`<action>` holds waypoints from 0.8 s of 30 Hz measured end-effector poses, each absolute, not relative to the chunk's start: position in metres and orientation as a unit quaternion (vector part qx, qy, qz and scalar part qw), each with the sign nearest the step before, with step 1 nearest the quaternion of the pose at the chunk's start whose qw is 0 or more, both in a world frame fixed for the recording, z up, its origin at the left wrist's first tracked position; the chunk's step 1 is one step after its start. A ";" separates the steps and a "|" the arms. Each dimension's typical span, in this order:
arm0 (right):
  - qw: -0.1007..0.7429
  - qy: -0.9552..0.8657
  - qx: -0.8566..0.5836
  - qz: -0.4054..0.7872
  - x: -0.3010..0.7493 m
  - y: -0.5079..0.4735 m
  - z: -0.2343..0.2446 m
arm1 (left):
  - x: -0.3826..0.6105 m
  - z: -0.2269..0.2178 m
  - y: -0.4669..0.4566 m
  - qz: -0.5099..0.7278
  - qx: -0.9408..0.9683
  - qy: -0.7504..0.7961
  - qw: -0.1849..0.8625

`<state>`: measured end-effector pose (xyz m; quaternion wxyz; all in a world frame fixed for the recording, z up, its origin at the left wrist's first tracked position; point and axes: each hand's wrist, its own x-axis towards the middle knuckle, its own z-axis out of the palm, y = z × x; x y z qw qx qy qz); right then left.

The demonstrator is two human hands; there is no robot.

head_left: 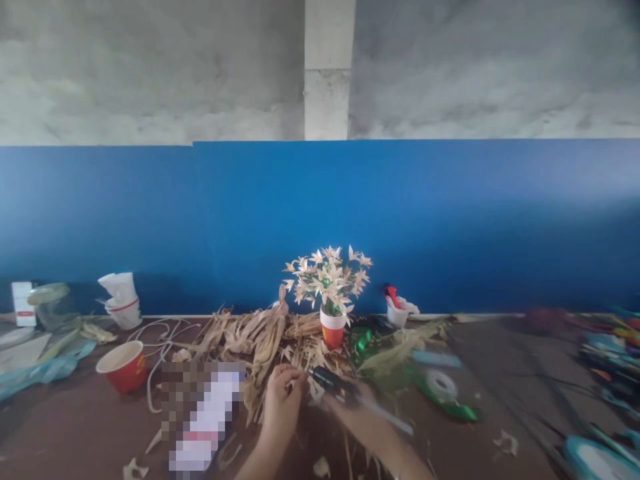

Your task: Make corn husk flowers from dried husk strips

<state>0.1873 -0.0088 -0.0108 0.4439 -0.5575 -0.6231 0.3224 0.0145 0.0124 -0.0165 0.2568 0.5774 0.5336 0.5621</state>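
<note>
My left hand [281, 400] is raised over the table's middle with thumb and fingertips pinched together. Whatever lies between those fingertips is too small to make out. In my right hand [363, 420] is a black glue gun [327, 381], its tip pointing left towards my left fingers; a pale stick [385, 415] juts from its rear. The right hand is somewhat blurred. Just beyond both hands, a bunch of cream husk flowers [330, 280] with green stems stands in a red and white paper cup [333, 333]. Dry corn husks [260, 340] are heaped to its left.
A red paper bowl [125, 370], a white cable [163, 340] and a pixelated phone-like object [207, 420] lie left. Green ribbon with a white spool [441, 385] is at right. A white cup [397, 312] holds a red-handled tool. A blue partition [400, 220] stands behind.
</note>
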 end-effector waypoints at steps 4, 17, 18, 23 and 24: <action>0.445 -0.609 -0.582 0.305 0.183 -0.012 -0.007 | 0.015 -0.019 0.013 0.559 0.583 0.532 0.254; 0.406 -0.640 -0.550 0.351 0.179 -0.014 0.010 | 0.016 -0.013 0.008 0.546 0.592 0.534 0.257; 0.406 -0.644 -0.545 0.352 0.179 -0.014 0.011 | 0.016 -0.012 0.008 0.547 0.592 0.534 0.255; 0.426 -0.626 -0.554 0.346 0.176 -0.017 0.014 | 0.016 -0.013 0.008 0.548 0.593 0.535 0.249; 0.428 -0.621 -0.557 0.348 0.175 -0.017 0.014 | 0.016 -0.014 0.009 0.549 0.593 0.535 0.247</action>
